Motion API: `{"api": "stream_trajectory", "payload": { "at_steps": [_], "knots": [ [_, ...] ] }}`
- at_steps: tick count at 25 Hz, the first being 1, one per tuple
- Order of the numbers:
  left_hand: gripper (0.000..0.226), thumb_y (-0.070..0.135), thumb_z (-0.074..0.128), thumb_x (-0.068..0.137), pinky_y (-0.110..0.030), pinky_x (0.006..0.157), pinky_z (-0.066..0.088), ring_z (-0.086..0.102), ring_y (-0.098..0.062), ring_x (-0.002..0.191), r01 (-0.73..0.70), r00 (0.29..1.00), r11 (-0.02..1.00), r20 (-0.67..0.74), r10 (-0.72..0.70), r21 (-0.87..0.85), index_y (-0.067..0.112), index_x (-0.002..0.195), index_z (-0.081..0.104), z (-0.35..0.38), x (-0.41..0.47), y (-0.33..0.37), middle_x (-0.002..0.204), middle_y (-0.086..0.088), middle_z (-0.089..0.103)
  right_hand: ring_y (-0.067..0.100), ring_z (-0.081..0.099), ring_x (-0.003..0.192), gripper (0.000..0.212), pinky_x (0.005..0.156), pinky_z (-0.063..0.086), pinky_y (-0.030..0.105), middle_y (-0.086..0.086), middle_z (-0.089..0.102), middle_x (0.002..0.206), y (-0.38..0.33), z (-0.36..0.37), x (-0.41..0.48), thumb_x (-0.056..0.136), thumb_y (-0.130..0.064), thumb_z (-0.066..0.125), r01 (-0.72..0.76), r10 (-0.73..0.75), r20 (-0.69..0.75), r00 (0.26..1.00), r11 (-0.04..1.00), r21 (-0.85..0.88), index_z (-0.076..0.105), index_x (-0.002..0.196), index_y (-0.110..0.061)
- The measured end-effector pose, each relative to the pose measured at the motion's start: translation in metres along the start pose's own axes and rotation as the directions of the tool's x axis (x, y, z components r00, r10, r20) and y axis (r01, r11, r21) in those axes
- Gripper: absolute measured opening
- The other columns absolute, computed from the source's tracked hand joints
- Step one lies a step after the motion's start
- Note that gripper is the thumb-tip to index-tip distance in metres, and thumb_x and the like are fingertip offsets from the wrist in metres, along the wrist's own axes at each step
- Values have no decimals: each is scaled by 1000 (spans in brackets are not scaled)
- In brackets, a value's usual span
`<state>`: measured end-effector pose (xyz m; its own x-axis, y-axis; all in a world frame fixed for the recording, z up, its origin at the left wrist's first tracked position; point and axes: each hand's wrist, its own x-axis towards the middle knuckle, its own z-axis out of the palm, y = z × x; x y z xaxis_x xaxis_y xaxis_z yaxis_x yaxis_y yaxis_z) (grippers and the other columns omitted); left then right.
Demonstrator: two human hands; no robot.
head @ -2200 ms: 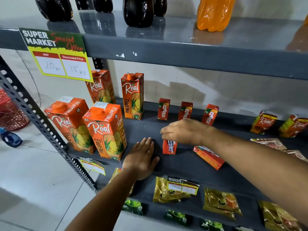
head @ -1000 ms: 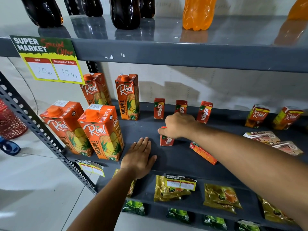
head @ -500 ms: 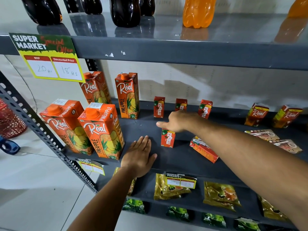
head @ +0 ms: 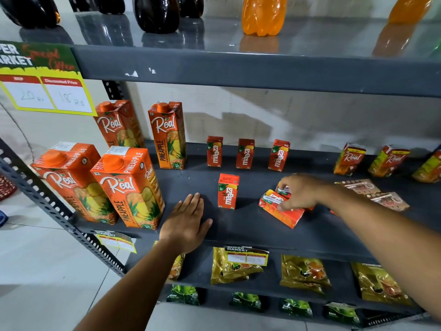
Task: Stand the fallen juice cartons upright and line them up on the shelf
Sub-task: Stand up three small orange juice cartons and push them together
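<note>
Reaching across the middle shelf (head: 250, 225), your right hand (head: 299, 193) has its grip closing on the fallen Maaza carton (head: 280, 210), thumb along the near edge and fingers (head: 284, 185) curled over the far side; contact looks made, though I cannot tell whether the carton is clamped or only touched. It lies flat on its broad face, angled, just right of the upright Maaza carton (head: 228, 191) standing alone in the front row. Your left hand (head: 185, 224) rests flat on the shelf with fingers spread, holding nothing (a brace, by the look of it).

So the step in hand is picking up this fallen carton. Next you need to firm the pinch, tip the carton onto its small base, and set it beside the front carton, spaced to echo the three Maaza cartons (head: 245, 154) at the back. The narrow base will topple easily, so release only once it sits square. More flat cartons (head: 374, 193) lie further right, partly hidden by your forearm, and will probably need the same.
</note>
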<state>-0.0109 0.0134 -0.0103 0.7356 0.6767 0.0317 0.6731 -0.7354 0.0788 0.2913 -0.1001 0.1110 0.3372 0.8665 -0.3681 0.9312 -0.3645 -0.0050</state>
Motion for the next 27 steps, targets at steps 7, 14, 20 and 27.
{"api": "stream_trajectory", "payload": {
  "at_steps": [7, 14, 20, 27],
  "knots": [
    [75, 59, 9, 94, -29, 113, -11, -10, -15, 147, 22, 1000, 999, 22, -22, 24, 13, 152, 1, -2, 0, 3, 163, -2, -5, 17, 44, 60, 44, 47, 29, 27, 6, 65, 94, -28, 27, 1, 63, -50, 76, -85, 63, -216, 974, 992, -93, 43, 75, -22],
    [75, 59, 10, 94, -30, 114, -10, -9, -16, 148, 24, 1000, 1000, 1, -24, 2, 13, 152, 2, -3, -1, 4, 163, -2, -3, 13, 52, 77, 40, 58, 36, 22, -4, 57, 86, -40, 65, -7, 69, -41, 77, 141, 280, -585, 761, 809, 571, 61, 98, -18],
    [74, 59, 10, 94, -29, 113, -11, -10, -15, 147, 23, 1000, 1000, 4, -23, 7, 13, 152, 1, -2, -1, 3, 163, -2, -5, 16, 51, 87, 46, 63, 32, 11, 1, 50, 94, -78, 98, -2, 68, -33, 83, 305, 535, -597, 598, 537, 787, 46, 94, -21],
    [76, 61, 9, 93, -30, 114, -10, -9, -15, 148, 9, 1000, 1000, -17, -9, -11, 14, 152, 4, 1, 0, 0, 163, -1, -2, 16, 50, 102, 85, 73, 48, 32, -1, 44, 112, -60, 75, -13, 58, -67, 73, 240, 531, -625, 572, 620, 747, 40, 121, -20]
  ]
}}
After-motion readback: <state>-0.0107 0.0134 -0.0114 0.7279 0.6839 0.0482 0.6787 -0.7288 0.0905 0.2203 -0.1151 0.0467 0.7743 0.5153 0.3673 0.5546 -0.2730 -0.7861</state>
